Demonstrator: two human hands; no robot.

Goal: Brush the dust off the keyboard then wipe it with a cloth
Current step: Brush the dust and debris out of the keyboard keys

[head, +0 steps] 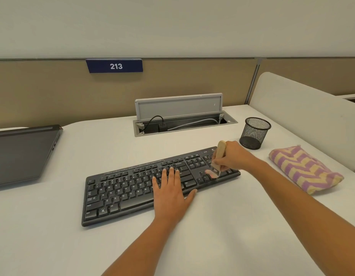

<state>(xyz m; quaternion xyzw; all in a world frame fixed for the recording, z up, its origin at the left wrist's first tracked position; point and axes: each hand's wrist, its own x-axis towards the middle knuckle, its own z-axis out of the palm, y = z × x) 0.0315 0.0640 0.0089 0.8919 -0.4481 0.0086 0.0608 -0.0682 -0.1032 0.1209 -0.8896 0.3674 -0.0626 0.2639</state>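
A black keyboard (120,192) lies slanted across the white desk (53,236). My left hand (171,191) rests flat on its middle keys with straight fingers. My right hand (231,156) grips the wooden handle of a small brush (220,154) above the keyboard's right end. The brush's pale bristles touch the keys near the arrow block and look blurred. A folded cloth (304,170) with purple and yellow zigzags lies on the desk to the right of the keyboard.
A black mesh pen cup (254,133) stands behind the right end of the keyboard. An open cable hatch (180,124) with plugs sits at the desk's back. A closed dark laptop (23,154) lies at the left. A white divider (312,110) borders the right side.
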